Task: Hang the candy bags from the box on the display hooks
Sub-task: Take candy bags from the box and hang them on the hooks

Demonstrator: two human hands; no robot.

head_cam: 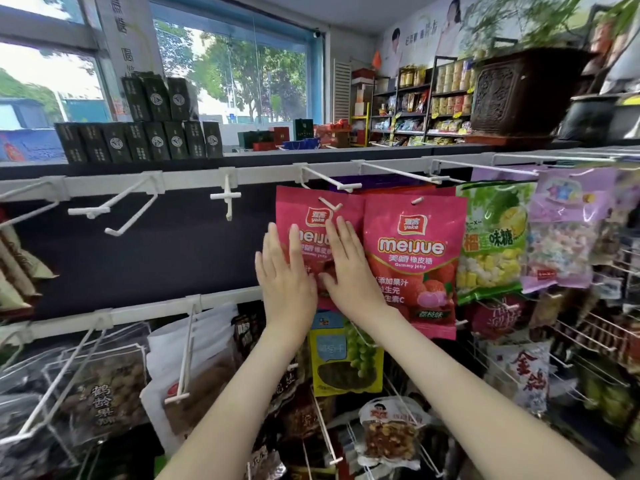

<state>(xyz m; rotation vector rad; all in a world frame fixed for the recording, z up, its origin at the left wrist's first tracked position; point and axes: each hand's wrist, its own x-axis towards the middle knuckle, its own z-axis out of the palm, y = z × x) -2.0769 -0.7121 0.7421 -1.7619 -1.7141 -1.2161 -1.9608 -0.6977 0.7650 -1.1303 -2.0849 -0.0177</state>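
Two pink gummy bags hung side by side from the upper rail of the display, the left pink bag and the right pink bag. Their edges touched, and each was threaded through its header hole on its own white hook. Both hands lay on the left pink bag. The left hand was flat, fingers straight and slightly spread, covering the bag's left edge. The right hand was likewise flat with straight fingers, laid across the bag's middle, close to the seam with the right pink bag. Neither hand gripped anything. Left of the pink pair, three empty hooks stood out from the same rail. Right of the pair hung one green bag of yellow candy, touching the right pink bag's edge, then one pale purple bag. Below the hands, one yellow bag printed with green grapes hung on the lower tier. Above the rail stood dark boxes in two tiers, three on the upper tier; the lower row's count was unclear. One carved dark planter sat at far right on the same level.
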